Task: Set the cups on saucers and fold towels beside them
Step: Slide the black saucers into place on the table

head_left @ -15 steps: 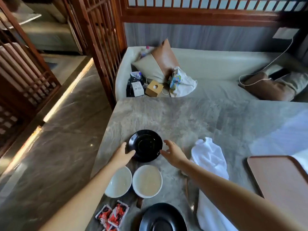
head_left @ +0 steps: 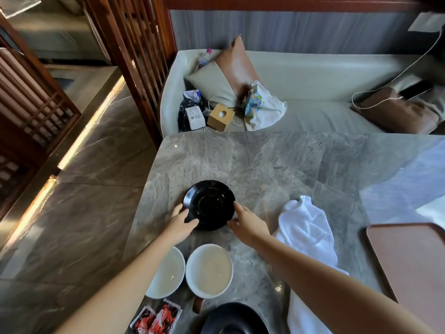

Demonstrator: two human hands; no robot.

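A black saucer [head_left: 209,202] lies on the grey marble table [head_left: 277,165]. My left hand [head_left: 181,224] grips its near-left rim, thumb over the edge. My right hand [head_left: 248,221] touches its near-right rim with fingers spread. Two white cups sit side by side nearer to me: one [head_left: 209,270] with a brown handle, the other [head_left: 168,273] partly under my left forearm. A second black saucer [head_left: 234,319] shows at the bottom edge. A crumpled white towel [head_left: 304,227] lies to the right, and another white towel [head_left: 301,312] is partly hidden by my right arm.
A brown tray [head_left: 409,266] sits at the table's right. Red sachets [head_left: 156,318] lie at the near-left table edge. Beyond the table is a pale sofa [head_left: 313,75] with cushions, a wooden box [head_left: 220,116] and bags. The table's left edge drops to a marble floor [head_left: 72,213].
Both hands have closed in on the black saucer; the left hand now grips its rim and the right hand touches the other side. The view has shifted slightly closer.
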